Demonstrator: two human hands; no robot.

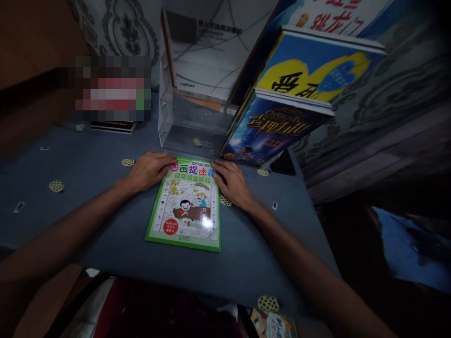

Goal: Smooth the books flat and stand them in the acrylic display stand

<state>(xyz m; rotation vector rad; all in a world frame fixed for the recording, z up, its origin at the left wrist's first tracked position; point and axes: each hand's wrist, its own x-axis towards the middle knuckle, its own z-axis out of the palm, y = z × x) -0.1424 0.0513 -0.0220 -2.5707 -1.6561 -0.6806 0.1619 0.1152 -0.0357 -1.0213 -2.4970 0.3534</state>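
Note:
A green-bordered children's picture book lies on the grey-blue tabletop in front of me, its cartoon cover facing up and its title at the far end. My left hand is at the book's far left corner, with the fingers close together and pressed on its edge. At the far right corner, my right hand has its fingers bent over the edge. Both thumbs are mostly hidden. Glare whitens a spot on the lower right of the cover.
Behind the book stands a clear acrylic rack. Large books, including a dark blue one, lean to its right. A dark flat object lies beside them. At the back left is a short stack of books, partly blurred out. Yellow dotted stickers mark the table.

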